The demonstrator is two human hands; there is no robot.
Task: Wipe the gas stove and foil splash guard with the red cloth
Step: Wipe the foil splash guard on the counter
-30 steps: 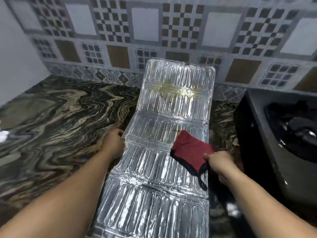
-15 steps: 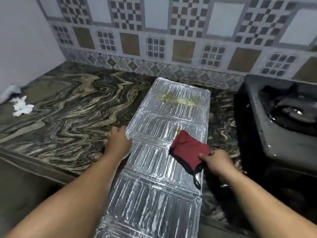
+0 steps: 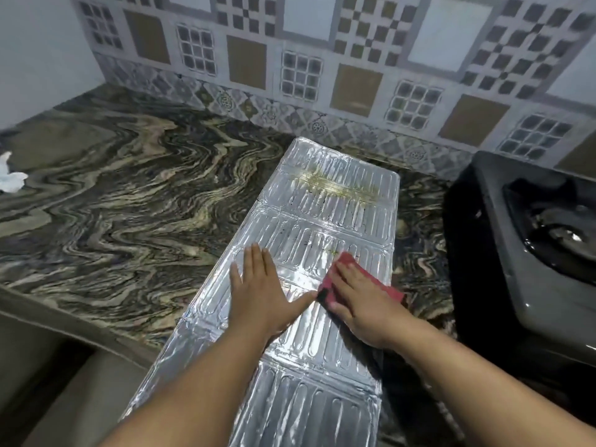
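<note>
Across the marbled counter (image 3: 129,201), the ribbed silver foil splash guard (image 3: 322,227) was pinned flat by the left hand (image 3: 261,295), fingers spread, while the red cloth (image 3: 348,269) was pressed down under the straight-fingered right hand (image 3: 361,301) for wiping.

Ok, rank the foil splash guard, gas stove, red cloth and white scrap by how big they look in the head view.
1. foil splash guard
2. gas stove, cut off by the frame edge, so unsure
3. red cloth, mostly under the right hand
4. white scrap, far left, partly cropped

The left hand (image 3: 258,295) has moved off the edge of the foil splash guard (image 3: 325,240) to lie flat on it, and the right hand (image 3: 361,301) now presses the red cloth (image 3: 346,259) flat instead of pinching it.
</note>
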